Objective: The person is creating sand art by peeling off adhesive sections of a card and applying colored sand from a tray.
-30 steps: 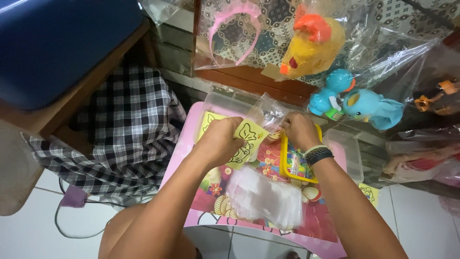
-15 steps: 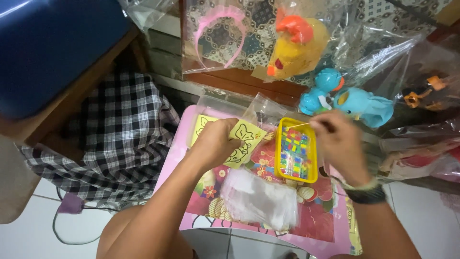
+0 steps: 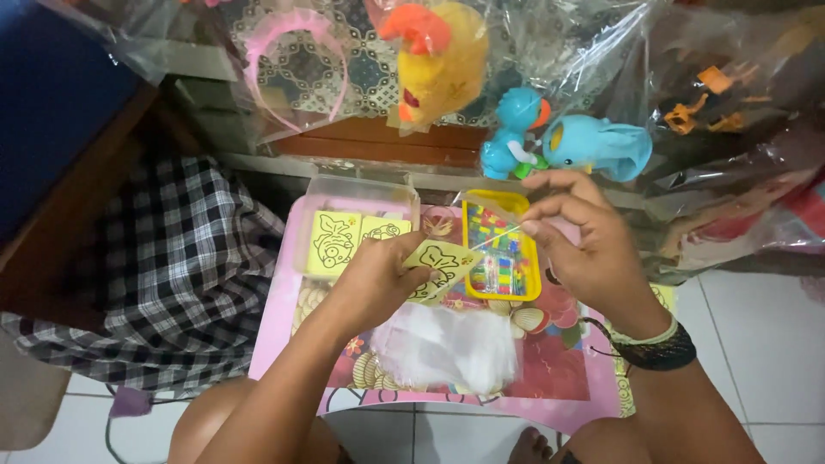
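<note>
Left hand (image 3: 378, 279) grip pinches yellow card (image 3: 440, 265) — right hand (image 3: 584, 245) pinches thin stick (image 3: 494, 241) (touching card).

Clear plastic toy bags (image 3: 601, 51) along the top; flat clear sleeves (image 3: 447, 348) on the pink table (image 3: 567, 404).

A small low pink table (image 3: 550, 404) with a printed flower-and-shell top stands on a white tiled floor (image 3: 765, 335). At about 11 o'clock on it lies a clear shallow plastic tray (image 3: 354, 191) holding yellow square picture cards (image 3: 333, 242). At 1 o'clock sits a yellow rectangular plastic box (image 3: 534, 258) of coloured bits. At 6 o'clock lies a heap of clear small plastic bags (image 3: 447, 348).
</note>
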